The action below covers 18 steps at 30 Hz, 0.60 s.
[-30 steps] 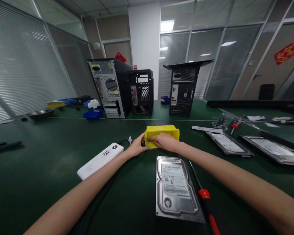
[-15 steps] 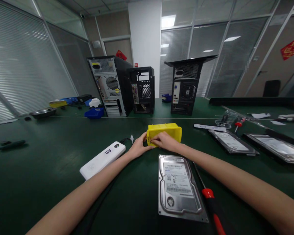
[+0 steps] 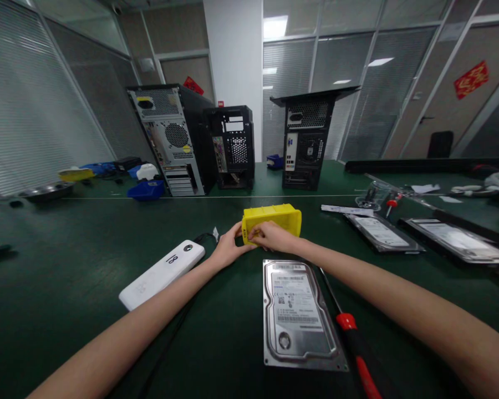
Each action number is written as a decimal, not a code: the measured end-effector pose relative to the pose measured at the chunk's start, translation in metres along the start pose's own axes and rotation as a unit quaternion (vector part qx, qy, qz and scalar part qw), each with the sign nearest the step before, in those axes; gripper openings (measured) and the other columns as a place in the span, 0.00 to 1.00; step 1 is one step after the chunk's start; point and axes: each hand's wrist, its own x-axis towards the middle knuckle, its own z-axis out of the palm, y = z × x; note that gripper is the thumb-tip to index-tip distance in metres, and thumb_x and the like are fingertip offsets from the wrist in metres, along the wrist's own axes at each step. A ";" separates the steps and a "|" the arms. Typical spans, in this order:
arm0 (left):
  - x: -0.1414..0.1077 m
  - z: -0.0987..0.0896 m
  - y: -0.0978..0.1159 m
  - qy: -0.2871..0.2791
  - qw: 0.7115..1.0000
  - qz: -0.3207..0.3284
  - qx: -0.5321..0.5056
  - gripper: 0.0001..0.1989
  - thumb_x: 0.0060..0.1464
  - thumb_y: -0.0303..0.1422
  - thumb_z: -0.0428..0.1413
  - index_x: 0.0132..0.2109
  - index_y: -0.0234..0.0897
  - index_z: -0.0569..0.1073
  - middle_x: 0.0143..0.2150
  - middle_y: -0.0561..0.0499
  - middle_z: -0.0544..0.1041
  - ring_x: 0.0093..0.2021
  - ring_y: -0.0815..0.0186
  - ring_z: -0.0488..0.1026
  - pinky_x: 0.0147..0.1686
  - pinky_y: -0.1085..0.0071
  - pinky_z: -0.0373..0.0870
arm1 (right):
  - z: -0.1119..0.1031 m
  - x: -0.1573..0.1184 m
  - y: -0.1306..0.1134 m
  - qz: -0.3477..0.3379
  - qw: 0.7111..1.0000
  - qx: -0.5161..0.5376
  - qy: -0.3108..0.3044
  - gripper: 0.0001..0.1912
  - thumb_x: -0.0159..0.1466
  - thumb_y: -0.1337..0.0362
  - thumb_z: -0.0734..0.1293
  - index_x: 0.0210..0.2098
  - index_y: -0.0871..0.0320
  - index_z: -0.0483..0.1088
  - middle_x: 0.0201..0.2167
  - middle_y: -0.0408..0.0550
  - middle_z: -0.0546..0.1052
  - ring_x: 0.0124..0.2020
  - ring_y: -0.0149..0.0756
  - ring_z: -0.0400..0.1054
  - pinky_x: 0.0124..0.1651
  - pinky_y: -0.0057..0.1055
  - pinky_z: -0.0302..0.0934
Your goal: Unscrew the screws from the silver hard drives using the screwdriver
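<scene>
A yellow plastic bin (image 3: 289, 220) lies tipped on its side, its opening facing me. My left hand (image 3: 228, 246) grips the bin's left end. Fingers of my right hand (image 3: 270, 235) are bent together inside the opening, near the left wall; whatever they pinch, if anything, is hidden. Closer to me lies a silver hard drive (image 3: 299, 316), label up. Along its right side rests a screwdriver (image 3: 351, 332) with a red and black handle. A white power bank (image 3: 162, 274) marked 18 sits by my left forearm, a cable at its far end.
Three computer cases (image 3: 177, 138) stand at the back. On the right lie two more hard drives (image 3: 380, 231), a white strip (image 3: 347, 210) and another screwdriver (image 3: 393, 204). A blue bin (image 3: 146, 189) and a metal bowl (image 3: 47, 191) are at the back left.
The view has turned slightly, so everything sits a little further left. Both hands stay at the yellow bin, with the right fingers still inside it.
</scene>
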 end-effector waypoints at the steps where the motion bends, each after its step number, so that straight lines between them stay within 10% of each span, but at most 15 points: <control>1: 0.000 0.000 -0.001 0.005 1.000 -0.003 -0.001 0.29 0.42 0.31 0.64 0.53 0.35 0.65 0.52 0.44 0.73 0.53 0.56 0.70 0.55 0.56 0.64 | 0.000 0.000 -0.001 0.006 1.000 -0.006 0.002 0.14 0.67 0.59 0.60 0.43 0.64 0.68 0.27 0.43 0.72 0.24 0.26 0.67 0.32 0.29 0.66; 9: 0.000 0.001 0.000 0.026 0.999 -0.021 -0.009 0.32 0.40 0.32 0.65 0.54 0.34 0.64 0.56 0.41 0.70 0.55 0.54 0.68 0.57 0.54 0.60 | -0.003 -0.003 -0.011 0.013 0.996 -0.070 0.050 0.13 0.65 0.60 0.62 0.44 0.62 0.71 0.41 0.50 0.74 0.44 0.38 0.69 0.49 0.43 0.60; 15: -0.001 0.000 0.000 0.014 0.999 -0.023 -0.033 0.32 0.42 0.32 0.64 0.55 0.34 0.63 0.57 0.41 0.68 0.57 0.55 0.66 0.58 0.57 0.59 | -0.003 -0.004 -0.001 -0.002 0.998 -0.050 0.036 0.14 0.64 0.61 0.61 0.46 0.53 0.74 0.23 0.43 0.76 0.33 0.35 0.72 0.38 0.27 0.62; 18: 0.000 0.000 0.000 0.009 0.998 -0.023 -0.049 0.32 0.42 0.31 0.64 0.55 0.33 0.63 0.58 0.40 0.67 0.57 0.56 0.66 0.59 0.57 0.59 | -0.002 -0.006 0.001 -0.011 0.998 -0.051 0.041 0.15 0.63 0.60 0.61 0.47 0.51 0.74 0.28 0.44 0.78 0.36 0.36 0.72 0.39 0.27 0.61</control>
